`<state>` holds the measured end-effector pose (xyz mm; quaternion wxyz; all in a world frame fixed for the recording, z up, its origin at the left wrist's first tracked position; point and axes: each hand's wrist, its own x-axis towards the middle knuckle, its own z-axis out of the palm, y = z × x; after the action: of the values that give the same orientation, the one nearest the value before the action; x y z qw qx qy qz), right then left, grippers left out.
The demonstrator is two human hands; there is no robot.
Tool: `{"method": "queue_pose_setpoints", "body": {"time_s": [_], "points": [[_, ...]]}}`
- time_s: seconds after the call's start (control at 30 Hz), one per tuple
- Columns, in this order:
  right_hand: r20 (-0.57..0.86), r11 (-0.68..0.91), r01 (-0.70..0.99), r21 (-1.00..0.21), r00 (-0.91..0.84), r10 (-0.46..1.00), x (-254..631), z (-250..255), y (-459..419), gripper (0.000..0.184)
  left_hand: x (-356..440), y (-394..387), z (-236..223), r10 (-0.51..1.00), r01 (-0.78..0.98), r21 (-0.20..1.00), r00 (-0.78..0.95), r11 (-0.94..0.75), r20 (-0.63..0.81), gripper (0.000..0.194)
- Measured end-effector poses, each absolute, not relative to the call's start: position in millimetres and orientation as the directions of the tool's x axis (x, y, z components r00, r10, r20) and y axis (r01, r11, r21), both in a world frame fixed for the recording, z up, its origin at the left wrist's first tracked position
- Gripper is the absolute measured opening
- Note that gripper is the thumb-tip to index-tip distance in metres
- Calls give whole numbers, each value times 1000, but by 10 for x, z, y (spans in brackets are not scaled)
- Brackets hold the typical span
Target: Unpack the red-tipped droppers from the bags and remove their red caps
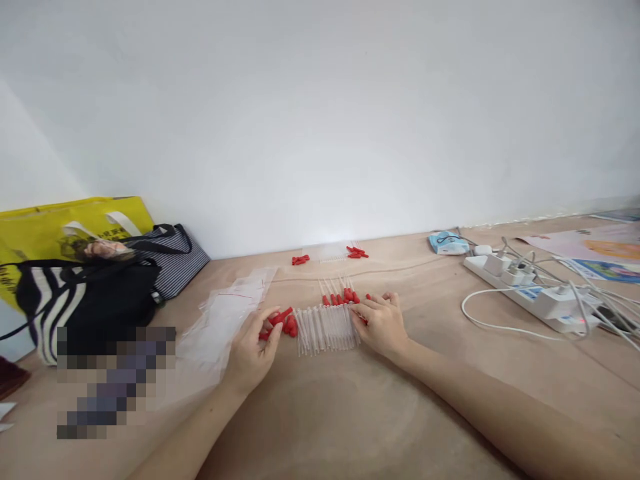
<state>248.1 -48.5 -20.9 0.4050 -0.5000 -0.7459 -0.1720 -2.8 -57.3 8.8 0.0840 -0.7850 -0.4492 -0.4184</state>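
A row of thin clear tubes [327, 328] lies side by side on the table between my hands. My left hand [253, 347] is at the left end of the row, thumb and fingers closed on a red rubber bulb [281, 316]; more red bulbs [290, 327] sit against the fingertips. At the right end of the row, my right hand [383, 325] has its fingers curled, with a bit of a red bulb [363, 321] showing between them. Just behind the row lie several clear tubes fitted with red bulbs [337, 300], thin ends pointing to the wall.
Clear plastic bags [225, 317] lie left of my left hand. Further back are small packed bags with red bulbs [356, 253]. A power strip [530, 293] with cables and a blue mask pack [449, 243] lie right. Handbags [95, 300] stand left.
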Motion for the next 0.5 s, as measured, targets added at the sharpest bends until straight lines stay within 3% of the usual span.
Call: {"method": "queue_pose_setpoints", "body": {"time_s": [0.2, 0.5], "points": [[706, 447, 890, -93, -257, 660, 2483, -243, -552, 21, -312, -415, 168, 701, 883, 295, 52, -364, 711, 27], [593, 489, 868, -84, -351, 725, 2497, -228, -585, 40, -510, -307, 189, 863, 908, 400, -100, -125, 495, 30]]}}
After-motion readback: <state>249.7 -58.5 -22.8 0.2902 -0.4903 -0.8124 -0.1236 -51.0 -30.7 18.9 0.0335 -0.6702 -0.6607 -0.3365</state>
